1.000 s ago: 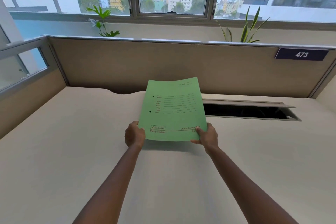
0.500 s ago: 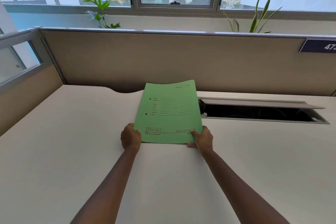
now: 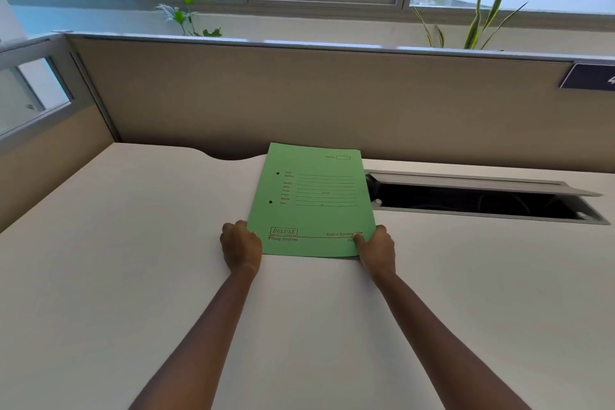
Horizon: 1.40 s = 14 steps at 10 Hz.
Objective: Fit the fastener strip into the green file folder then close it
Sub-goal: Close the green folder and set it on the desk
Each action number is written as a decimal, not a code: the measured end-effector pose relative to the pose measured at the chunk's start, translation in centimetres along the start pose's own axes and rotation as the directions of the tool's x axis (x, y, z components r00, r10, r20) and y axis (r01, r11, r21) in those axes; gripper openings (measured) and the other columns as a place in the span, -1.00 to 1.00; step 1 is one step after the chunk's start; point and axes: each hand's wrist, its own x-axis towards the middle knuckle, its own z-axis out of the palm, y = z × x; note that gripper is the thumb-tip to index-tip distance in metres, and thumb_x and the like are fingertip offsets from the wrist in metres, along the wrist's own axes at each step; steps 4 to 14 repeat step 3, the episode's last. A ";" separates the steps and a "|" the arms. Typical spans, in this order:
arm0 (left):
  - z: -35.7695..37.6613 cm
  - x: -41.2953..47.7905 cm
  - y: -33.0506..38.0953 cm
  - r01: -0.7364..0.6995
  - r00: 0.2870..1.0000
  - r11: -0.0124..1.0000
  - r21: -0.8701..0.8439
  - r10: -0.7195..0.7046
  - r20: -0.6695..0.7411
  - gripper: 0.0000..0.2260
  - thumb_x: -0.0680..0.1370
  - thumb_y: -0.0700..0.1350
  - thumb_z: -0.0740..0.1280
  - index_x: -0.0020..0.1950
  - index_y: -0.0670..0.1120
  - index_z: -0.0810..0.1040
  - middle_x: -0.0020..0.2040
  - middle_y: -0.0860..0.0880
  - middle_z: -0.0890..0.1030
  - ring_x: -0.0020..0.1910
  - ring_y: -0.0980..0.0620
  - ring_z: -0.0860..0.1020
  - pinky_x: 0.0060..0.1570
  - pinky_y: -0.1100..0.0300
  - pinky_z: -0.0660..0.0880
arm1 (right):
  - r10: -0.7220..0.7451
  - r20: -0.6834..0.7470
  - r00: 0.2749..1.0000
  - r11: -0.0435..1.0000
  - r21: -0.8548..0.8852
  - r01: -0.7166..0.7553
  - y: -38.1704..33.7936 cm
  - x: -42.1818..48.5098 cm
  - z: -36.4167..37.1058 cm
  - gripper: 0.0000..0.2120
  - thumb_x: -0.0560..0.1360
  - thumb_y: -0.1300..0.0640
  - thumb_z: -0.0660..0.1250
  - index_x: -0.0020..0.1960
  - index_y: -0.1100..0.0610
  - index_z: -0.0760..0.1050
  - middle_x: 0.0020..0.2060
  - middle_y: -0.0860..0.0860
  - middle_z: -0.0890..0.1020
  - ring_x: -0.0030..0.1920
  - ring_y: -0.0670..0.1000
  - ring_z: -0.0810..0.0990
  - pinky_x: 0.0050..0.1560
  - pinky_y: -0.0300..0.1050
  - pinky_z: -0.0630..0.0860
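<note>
A closed green file folder (image 3: 311, 200) with red print and two punched holes near its left edge lies flat on the beige desk (image 3: 133, 276), front cover up. My left hand (image 3: 240, 247) grips its near left corner. My right hand (image 3: 377, 248) grips the near right corner, thumb pressed on the cover. No fastener strip is visible.
An open cable slot (image 3: 476, 201) with a raised grey lid cuts into the desk just right of the folder. A beige partition (image 3: 299, 100) stands behind the desk, with a glass side panel (image 3: 30, 93) on the left and plants behind it.
Both hands have lowered the folder from a tilted, lifted position until it lies flat on the desk. The view has tipped downward.
</note>
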 end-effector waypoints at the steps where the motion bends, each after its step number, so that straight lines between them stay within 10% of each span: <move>1: 0.0 -0.4 0.2 -0.007 1.000 1.000 0.029 0.006 0.008 -0.74 0.56 -0.31 0.22 0.23 -0.33 0.48 0.22 -0.34 0.45 0.22 -0.30 0.44 0.17 -0.13 0.47 | -0.016 0.006 1.000 0.993 -0.118 0.016 -0.1 -0.4 -0.3 -0.60 0.52 0.11 0.25 0.21 0.38 0.32 0.19 0.30 0.45 0.16 0.28 0.50 0.11 0.09 0.46; 14: -0.8 -1.4 0.5 -0.026 1.000 0.995 0.097 0.025 0.014 -0.77 0.57 -0.27 0.19 0.18 -0.34 0.46 0.23 -0.30 0.43 0.22 -0.27 0.45 0.15 -0.10 0.47 | -0.023 0.035 0.999 0.962 -0.273 0.031 0.4 -1.1 -1.5 -0.57 0.56 0.01 0.17 0.23 0.34 0.33 0.23 0.25 0.37 0.13 0.29 0.52 0.08 0.08 0.48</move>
